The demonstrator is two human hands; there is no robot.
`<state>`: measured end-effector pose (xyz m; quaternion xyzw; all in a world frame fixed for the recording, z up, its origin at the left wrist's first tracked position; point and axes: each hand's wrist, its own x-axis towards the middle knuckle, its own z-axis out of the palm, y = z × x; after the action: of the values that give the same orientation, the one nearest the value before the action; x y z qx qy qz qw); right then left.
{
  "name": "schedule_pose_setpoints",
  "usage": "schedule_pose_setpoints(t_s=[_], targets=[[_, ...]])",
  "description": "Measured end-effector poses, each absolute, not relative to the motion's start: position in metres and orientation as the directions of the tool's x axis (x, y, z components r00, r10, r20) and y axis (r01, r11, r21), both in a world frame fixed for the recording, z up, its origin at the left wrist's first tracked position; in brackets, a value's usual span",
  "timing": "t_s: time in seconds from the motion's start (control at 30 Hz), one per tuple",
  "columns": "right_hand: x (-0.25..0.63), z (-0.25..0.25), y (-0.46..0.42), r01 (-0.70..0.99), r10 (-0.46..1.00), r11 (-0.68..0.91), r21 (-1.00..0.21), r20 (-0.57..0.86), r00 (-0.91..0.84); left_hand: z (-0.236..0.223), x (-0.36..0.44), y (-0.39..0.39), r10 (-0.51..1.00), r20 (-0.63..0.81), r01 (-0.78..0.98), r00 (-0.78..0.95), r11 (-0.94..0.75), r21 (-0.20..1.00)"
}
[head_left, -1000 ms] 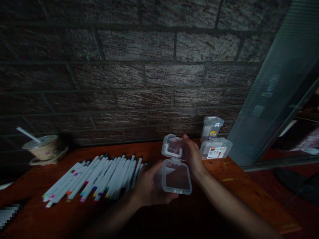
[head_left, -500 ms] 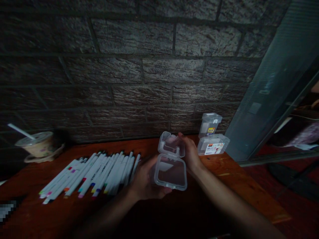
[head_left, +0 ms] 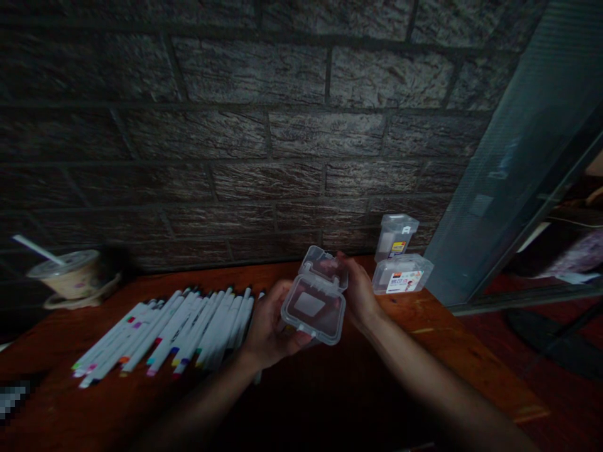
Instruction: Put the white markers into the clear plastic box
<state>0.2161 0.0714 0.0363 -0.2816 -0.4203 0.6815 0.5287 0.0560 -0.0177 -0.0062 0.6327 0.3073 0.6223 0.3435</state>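
Observation:
Between my hands is a small clear plastic box (head_left: 325, 323), its hinged lid (head_left: 320, 262) swung up and away from me. A pale square shows on the bottom of the box. My left hand (head_left: 273, 329) grips the box's left side, thumb along the near edge. My right hand (head_left: 358, 292) holds the raised lid at its right side, the fingertips behind it partly hidden. Just left of my left hand lies a row of white markers (head_left: 183, 326) with coloured ends.
On the wooden table (head_left: 438, 351), a labelled clear case (head_left: 402, 275) and a taller clear container (head_left: 396, 237) stand at the back right. A drink cup (head_left: 73, 276) with a straw sits at the far left. A brick wall (head_left: 296, 138) rises behind the table.
The box has tilted and shifted slightly left, its inside turned more toward me. My left hand has moved a little up with it; my right hand stays at the lid.

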Motion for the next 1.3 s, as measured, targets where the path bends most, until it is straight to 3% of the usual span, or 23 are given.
schedule_pose_setpoints(t_s=[0.3,0.47,0.6,0.93,1.3], targets=[[0.222,0.040,0.075,-0.519,0.901,-0.264,-0.813,-0.016,-0.433,0.000,0.054,-0.013,0.811,0.553,0.006,-0.190,-0.562,0.827],[0.221,0.038,0.081,-0.587,0.908,-0.267,-0.764,0.005,-0.420,0.004,0.054,-0.003,0.806,0.419,-0.094,-0.418,-0.497,0.863],[0.220,0.035,0.083,-0.618,0.908,-0.268,-0.739,0.021,-0.419,0.006,0.051,0.002,0.803,0.329,-0.151,-0.497,-0.454,0.878],[0.216,0.027,0.075,-0.563,0.844,-0.313,-0.765,0.047,-0.534,0.006,0.044,0.008,0.799,0.213,-0.254,-0.562,-0.412,0.875],[0.206,0.025,0.047,-0.502,0.754,-0.249,-0.828,0.160,-0.637,0.009,0.052,0.004,0.829,0.382,-0.203,-0.408,-0.490,0.848]])
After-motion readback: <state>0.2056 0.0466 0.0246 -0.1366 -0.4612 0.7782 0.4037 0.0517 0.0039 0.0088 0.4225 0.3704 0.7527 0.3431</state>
